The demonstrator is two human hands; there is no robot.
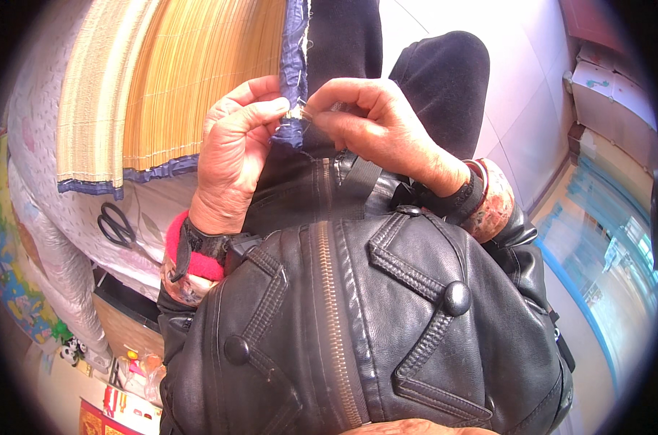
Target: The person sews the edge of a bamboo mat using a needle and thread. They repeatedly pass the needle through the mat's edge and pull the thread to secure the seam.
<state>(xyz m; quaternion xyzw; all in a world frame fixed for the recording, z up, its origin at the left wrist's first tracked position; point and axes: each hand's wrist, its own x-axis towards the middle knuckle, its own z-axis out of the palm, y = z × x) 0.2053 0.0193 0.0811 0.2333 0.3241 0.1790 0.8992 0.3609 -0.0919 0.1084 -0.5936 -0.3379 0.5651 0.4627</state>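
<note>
A mat of thin yellow strips (198, 92), bound along its edges with dark blue cloth, lies at the upper left and reaches the person's lap. My left hand (234, 136) pinches the blue cloth edging (292, 60) near its lower corner, thumb on top. Close against the edging's right side, my right hand (370, 119) has thumb and forefinger pinched on something thin and small; it may be a needle, but I cannot tell. White stitches and loose threads show along the edging. Scissors with dark handles (117, 225) lie on the bed cover, left of my left wrist.
A patterned pale bed cover (35, 157) lies under the mat. Black-trousered knees (443, 81) are beyond the hands, over a tiled floor (516, 65). A white cabinet (611, 92) stands at the right. Part of another hand (416, 428) shows at the bottom edge, against the black jacket.
</note>
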